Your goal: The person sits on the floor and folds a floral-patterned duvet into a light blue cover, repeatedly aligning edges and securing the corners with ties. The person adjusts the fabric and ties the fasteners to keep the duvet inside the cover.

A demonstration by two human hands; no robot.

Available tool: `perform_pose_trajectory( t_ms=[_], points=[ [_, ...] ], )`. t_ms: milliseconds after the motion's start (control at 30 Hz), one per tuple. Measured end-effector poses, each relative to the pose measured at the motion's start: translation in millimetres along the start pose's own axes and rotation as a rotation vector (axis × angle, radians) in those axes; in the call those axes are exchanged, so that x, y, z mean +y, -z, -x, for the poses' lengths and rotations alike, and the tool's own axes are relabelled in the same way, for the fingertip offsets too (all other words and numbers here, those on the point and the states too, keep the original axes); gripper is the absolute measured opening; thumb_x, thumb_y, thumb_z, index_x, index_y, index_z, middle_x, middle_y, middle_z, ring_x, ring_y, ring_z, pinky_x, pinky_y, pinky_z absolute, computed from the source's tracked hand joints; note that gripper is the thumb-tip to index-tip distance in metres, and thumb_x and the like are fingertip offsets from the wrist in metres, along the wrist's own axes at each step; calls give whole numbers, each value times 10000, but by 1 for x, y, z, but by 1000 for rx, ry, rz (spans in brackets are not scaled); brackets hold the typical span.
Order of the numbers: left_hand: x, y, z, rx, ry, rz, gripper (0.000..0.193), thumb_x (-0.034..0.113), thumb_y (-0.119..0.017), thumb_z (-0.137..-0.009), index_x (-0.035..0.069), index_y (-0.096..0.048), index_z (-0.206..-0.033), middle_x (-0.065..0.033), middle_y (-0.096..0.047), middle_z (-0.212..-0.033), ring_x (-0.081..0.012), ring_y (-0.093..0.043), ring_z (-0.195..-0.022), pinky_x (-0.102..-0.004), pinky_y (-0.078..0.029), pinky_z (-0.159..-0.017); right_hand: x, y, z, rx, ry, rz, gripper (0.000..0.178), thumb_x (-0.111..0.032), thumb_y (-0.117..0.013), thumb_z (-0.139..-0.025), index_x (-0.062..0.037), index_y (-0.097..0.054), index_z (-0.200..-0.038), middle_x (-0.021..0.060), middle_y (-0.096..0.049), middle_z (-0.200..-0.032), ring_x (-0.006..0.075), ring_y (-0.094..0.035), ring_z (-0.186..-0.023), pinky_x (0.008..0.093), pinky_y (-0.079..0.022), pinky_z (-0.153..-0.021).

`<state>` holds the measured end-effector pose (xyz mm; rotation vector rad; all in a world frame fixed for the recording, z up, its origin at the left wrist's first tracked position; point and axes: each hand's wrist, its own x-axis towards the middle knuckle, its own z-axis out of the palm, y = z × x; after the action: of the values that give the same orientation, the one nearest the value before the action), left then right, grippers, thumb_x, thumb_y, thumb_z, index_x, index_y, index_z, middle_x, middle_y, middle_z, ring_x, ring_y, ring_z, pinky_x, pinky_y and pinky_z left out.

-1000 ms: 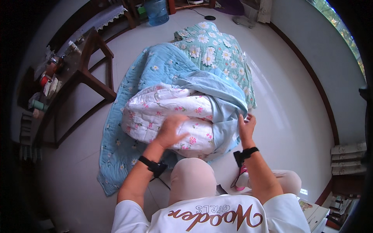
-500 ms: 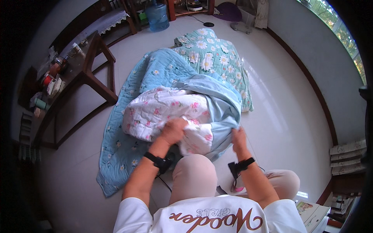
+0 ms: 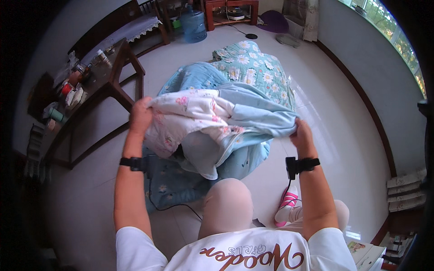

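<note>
With our left hand (image 3: 141,116) and right hand (image 3: 302,134) wide apart, each clamped on an edge, we stretch the white, pink-flowered quilt with pale-blue parts (image 3: 184,112) above the blue floral quilt (image 3: 165,187) on the tiled floor (image 3: 341,153). Beyond lies a green daisy-print quilt (image 3: 269,77). Farther back stand a translucent blue water jug (image 3: 193,29) and a clear plastic bin (image 3: 296,29); we cannot make out their contents.

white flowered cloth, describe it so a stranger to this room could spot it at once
Find the bedding heaped on the pale floor, right of the dark wooden table. There, the left hand holds the white cloth. Its pink flowers set it apart from the green quilt with white daisies.
</note>
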<state>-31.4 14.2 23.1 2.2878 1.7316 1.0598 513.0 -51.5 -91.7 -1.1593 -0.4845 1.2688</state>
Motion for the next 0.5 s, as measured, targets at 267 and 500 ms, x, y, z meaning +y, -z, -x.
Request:
perform_pose_trajectory(
  t_ms=[267, 500],
  points=[
    [-27, -121, 80, -105, 281, -19, 132, 125, -584, -847, 97, -679, -934, -183, -695, -931, -408, -656, -901, -467, -516, -767, 93, 9, 13, 126, -161, 103, 172, -230, -579, -954, -80, -557, -1035, 58, -583, -942, 201, -588, -798, 349, -512, -681],
    [10, -114, 44, -2, 317, 90, 194, 54, -563, -797, 62, -679, -953, -173, -705, -932, -344, -681, -896, -396, -523, -789, 83, -60, 71, -23, 696, 736, 236, -175, -674, -916, -28, -618, -1092, 90, -650, -1003, 186, -605, -840, 321, -493, -760]
  ],
)
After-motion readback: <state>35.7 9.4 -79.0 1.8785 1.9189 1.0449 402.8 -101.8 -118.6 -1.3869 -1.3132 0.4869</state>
